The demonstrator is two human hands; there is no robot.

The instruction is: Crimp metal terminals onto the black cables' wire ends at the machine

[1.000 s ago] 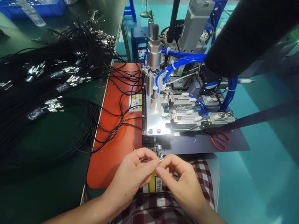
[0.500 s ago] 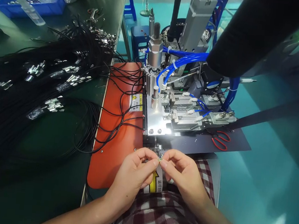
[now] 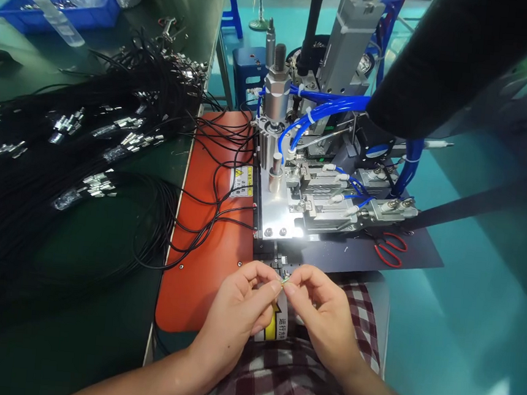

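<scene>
My left hand (image 3: 247,304) and my right hand (image 3: 323,307) meet fingertip to fingertip low in the middle of the view. Between them they pinch fine wires (image 3: 284,281), thin and greenish-yellow, mostly covered by the thumbs and forefingers. Just beyond the fingertips lies the small metal front fixture (image 3: 281,260) of a machine. Behind it rises the silver machine plate (image 3: 277,214), fitted with cylinders and clamps. Black cables (image 3: 210,217) run across the orange board (image 3: 199,296) left of my hands.
A dark table (image 3: 97,306) on the left bears a heap of black cables with shiny metal connectors (image 3: 100,184) and a blue tray (image 3: 95,14). Red-handled scissors or pliers (image 3: 392,250) lie to the right. Blue air hoses (image 3: 331,108) cross the machine, and a thick black tube (image 3: 432,65) hangs over it.
The camera view has shifted slightly. My fingertips have drawn a tiny bit apart, and a little more of the fine wires shows between them; both hands keep their pinch.
</scene>
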